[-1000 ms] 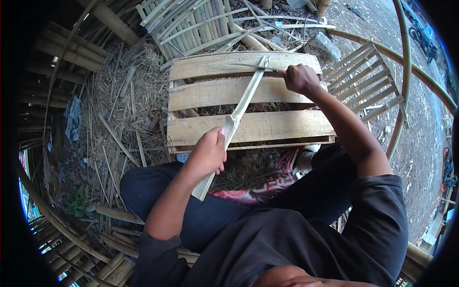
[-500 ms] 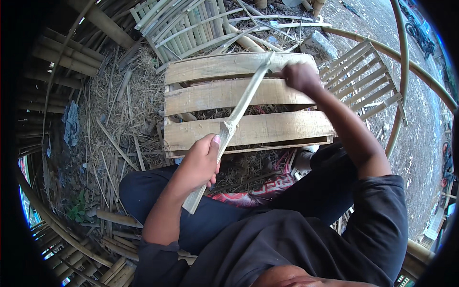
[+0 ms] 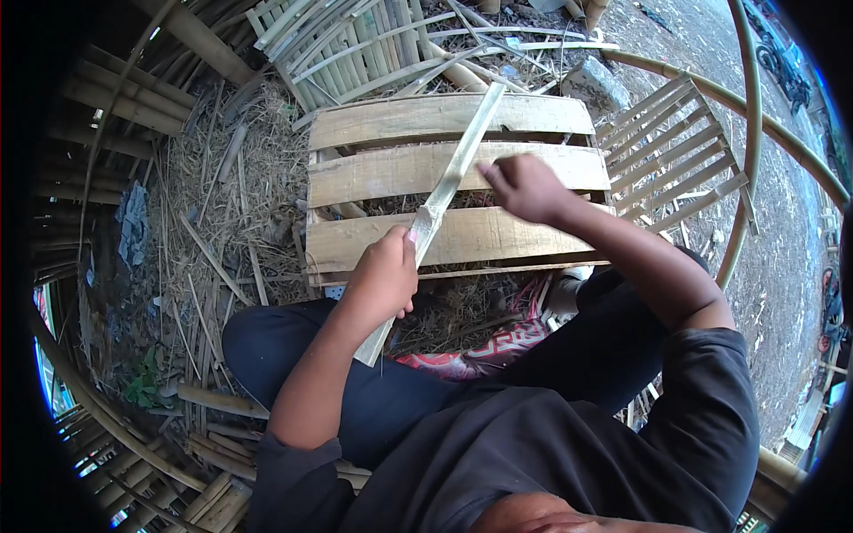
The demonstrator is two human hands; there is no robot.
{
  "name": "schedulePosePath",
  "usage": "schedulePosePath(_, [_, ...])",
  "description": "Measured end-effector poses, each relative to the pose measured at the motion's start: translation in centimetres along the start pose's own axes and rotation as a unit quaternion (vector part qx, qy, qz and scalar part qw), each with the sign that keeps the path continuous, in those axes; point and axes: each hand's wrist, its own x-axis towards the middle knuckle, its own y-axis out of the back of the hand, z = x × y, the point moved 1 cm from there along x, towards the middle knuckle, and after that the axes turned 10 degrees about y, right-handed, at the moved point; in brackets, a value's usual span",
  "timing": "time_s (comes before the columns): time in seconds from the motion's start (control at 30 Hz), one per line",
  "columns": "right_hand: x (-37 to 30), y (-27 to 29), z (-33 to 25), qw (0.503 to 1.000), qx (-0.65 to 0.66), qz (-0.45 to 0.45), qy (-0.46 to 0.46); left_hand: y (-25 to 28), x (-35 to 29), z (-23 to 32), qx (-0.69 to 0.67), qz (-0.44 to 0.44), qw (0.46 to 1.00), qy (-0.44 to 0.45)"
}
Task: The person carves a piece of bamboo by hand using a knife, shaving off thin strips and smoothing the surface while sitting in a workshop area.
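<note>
My left hand is closed round a pale split bamboo strip, gripping it just below a thick node. The strip slants from above my left thigh up over a low slatted wooden bench, its far end pointing away to the right. Beside the strip, on its right, my right hand is closed and blurred by motion above the middle boards. Whatever it holds is hidden or too smeared to name.
A bundle of split bamboo slats lies beyond the bench. At the right leans a small slatted bamboo panel, near a concrete block and curved bamboo poles. Straw and scraps cover the ground at left; a red printed sack lies between my legs.
My right hand has come nearer and to the left, down along the strip. The left hand has shifted slightly up and right, taking the strip with it.
</note>
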Motion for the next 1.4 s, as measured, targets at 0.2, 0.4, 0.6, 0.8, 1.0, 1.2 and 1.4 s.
schedulePosePath(0.2, [-1.2, -2.8, -0.2, 0.990, -0.100, -0.026, 0.091, -1.1, 0.2, -0.2, 0.028, -0.007, 1.000, -0.005])
schedulePosePath(0.4, [-0.3, -3.5, 2.9, 0.982, -0.118, 0.019, 0.148, -1.8, 0.7, -1.0, 0.052, 0.018, 0.998, -0.033])
schedulePosePath(0.6, [1.3, -2.8, 6.1, 0.970, -0.172, 0.050, 0.166, -1.0, 0.5, -0.9, 0.041, 0.019, 0.999, -0.028])
schedulePosePath(0.8, [2.0, 6.2, 15.0, 0.937, -0.249, 0.104, -0.222, 1.6, -1.9, -0.6, -0.016, -0.015, 1.000, -0.006])
schedulePosePath(1.0, [0.9, 3.4, 7.2, 0.975, -0.076, 0.178, -0.107, 0.8, -0.4, -0.8, -0.006, 0.037, 0.999, 0.000])
schedulePosePath(1.2, [-0.5, -1.6, 0.3, 1.000, 0.011, 0.009, 0.023, -2.2, 2.1, -2.3, 0.216, 0.243, 0.924, -0.202])
schedulePosePath(1.4, [-0.6, -3.6, 1.2, 0.990, -0.099, 0.006, 0.103, -3.9, 2.4, -1.6, 0.276, 0.202, 0.932, -0.116])
